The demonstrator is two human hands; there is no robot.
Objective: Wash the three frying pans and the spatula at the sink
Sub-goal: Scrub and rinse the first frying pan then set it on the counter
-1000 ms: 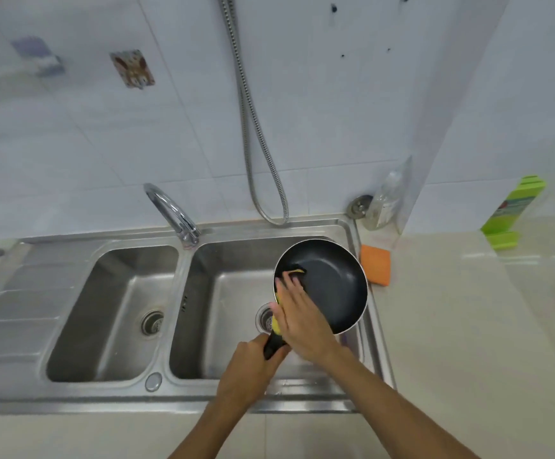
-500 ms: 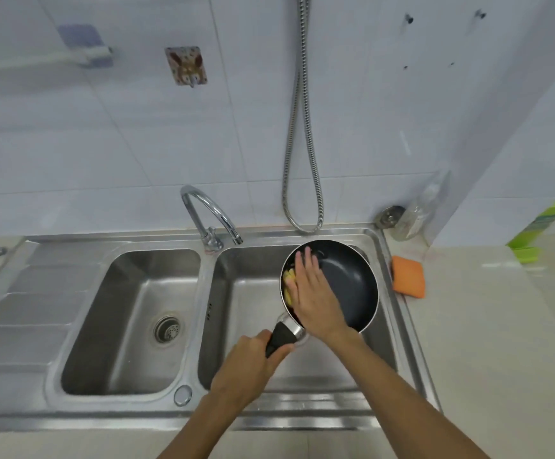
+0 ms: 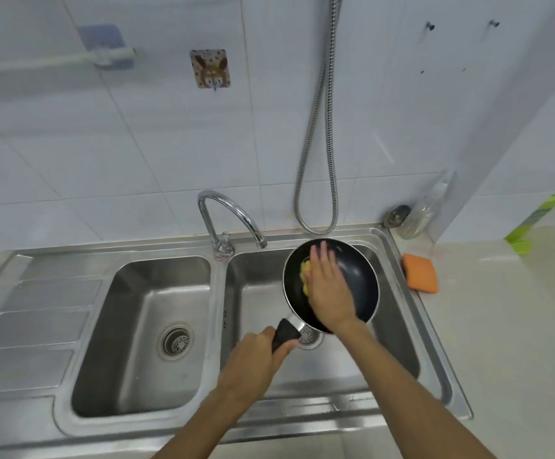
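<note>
Scrubbing a frying pan (image 3: 360, 283) held tilted over the right basin of the sink (image 3: 302, 422).

My left hand (image 3: 253, 359) is wrapped round the black handle (image 3: 284, 332), which I judge the only sound place to take hold: the pan looks stiff and fairly light, but its dark coating is likely slick when wet, and the metal rim gives no purchase. My right hand (image 3: 329, 289) lies flat inside the pan, fingers straight and close together, pressing a soft yellow sponge (image 3: 305, 276) against the far-left wall. The right forearm reaches in from the lower right and the left wrist sits below the handle. The other pans and the spatula are out of view.
</note>
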